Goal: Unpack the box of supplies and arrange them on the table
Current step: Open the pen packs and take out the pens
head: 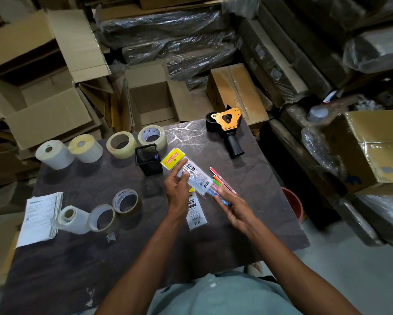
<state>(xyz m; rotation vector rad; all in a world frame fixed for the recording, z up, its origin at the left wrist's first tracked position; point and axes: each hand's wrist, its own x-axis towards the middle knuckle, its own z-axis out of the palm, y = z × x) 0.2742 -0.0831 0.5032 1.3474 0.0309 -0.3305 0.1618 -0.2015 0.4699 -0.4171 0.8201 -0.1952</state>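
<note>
My left hand [176,187] grips a clear plastic pen packet with a yellow header [173,158] above the dark table [247,169]. My right hand [233,206] holds several coloured pens [222,181] that stick out of the packet's lower end. A second, flat packet [194,212] lies on the table under my hands. A black mesh pen holder [148,159] stands just left of the packet.
Tape rolls [121,144] and white label rolls [54,153] line the table's far left; more rolls [125,200] and a paper stack [39,218] lie near left. A tape dispenser [228,128] sits far right. Open cardboard boxes [152,96] stand behind the table.
</note>
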